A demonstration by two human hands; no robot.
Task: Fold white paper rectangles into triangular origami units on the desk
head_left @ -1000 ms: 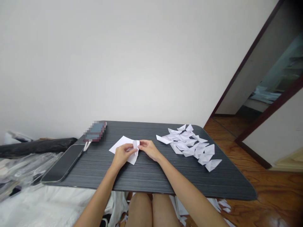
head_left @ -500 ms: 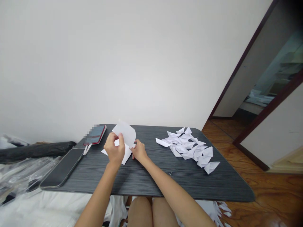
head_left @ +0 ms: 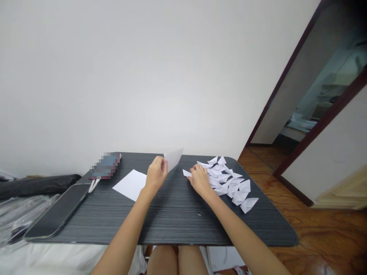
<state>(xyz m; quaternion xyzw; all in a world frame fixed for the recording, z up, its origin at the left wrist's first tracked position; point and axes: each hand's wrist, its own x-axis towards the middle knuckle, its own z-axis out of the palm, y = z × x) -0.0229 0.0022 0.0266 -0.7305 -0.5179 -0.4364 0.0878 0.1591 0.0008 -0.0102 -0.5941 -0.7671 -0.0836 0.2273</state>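
Between the thumb and fingers of my left hand (head_left: pixel 156 173) is a square sheet of white paper (head_left: pixel 173 158), raised above the table and tilted on edge. My right hand (head_left: pixel 201 179) lies at the left side of a group of folded paper boats (head_left: pixel 223 178). Its fingers close over the leftmost paper boat (head_left: pixel 187 173), whose pointed end sticks out to the left; the hand hides the rest of it. Another white sheet (head_left: pixel 132 185) lies flat on the table to the left of my left hand.
The dark table (head_left: pixel 177 225) stands against a white wall. On its left are a phone (head_left: pixel 61 210), a white cable (head_left: pixel 94 185) and a blurred-out device (head_left: pixel 106 166). Plastic-wrapped things lie beyond the left edge. A doorway opens at the right.
My right hand has left the sheet and moved right to the paper boats. My left hand has carried its sheet to the right, uncovering the sheet on the table.
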